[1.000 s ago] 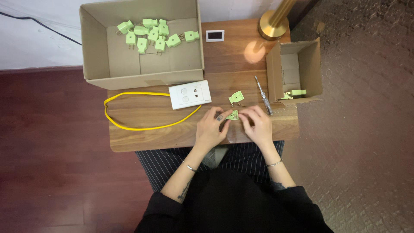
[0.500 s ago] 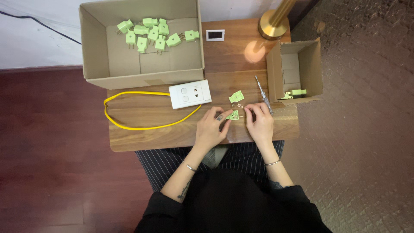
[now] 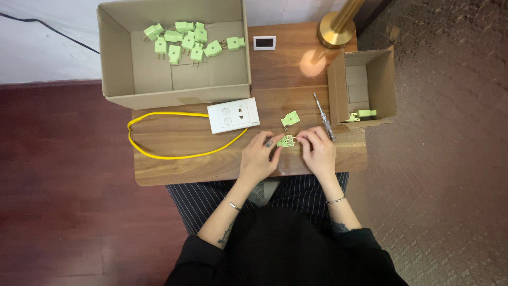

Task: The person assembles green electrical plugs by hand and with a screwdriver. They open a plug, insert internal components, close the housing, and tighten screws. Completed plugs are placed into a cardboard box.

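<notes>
Green, and small enough to sit between fingertips, an opened plug half [image 3: 286, 141] is held just above the near edge of the wooden table [image 3: 174, 169]. The left hand [image 3: 257, 159] pinches it from the left with fingers narrowed onto it, and the right hand [image 3: 317, 151] grips its right side, where thin metal prongs seem to stick out, though they are too small to be sure of. Both hands are closed on this one piece.

Just beyond it, apart from the hands, a second green plug piece [image 3: 290, 118] lies flat on the table. A slim screwdriver [image 3: 323, 116] rests to its right, its near end just beside the right hand's knuckles. To the left sits a white socket block [image 3: 233, 115], with a yellow cable [image 3: 159, 143] looping away from it across the wood.

At the far left of the table stands a large open cardboard box [image 3: 116, 79] holding a loose heap of green plugs [image 3: 185, 41]. A smaller cardboard box [image 3: 338, 90] lies on its side at the right edge, with one finished green plug [image 3: 363, 114] inside near its mouth. Behind them are a small white display unit [image 3: 264, 42] and the brass lamp base [image 3: 336, 29].
</notes>
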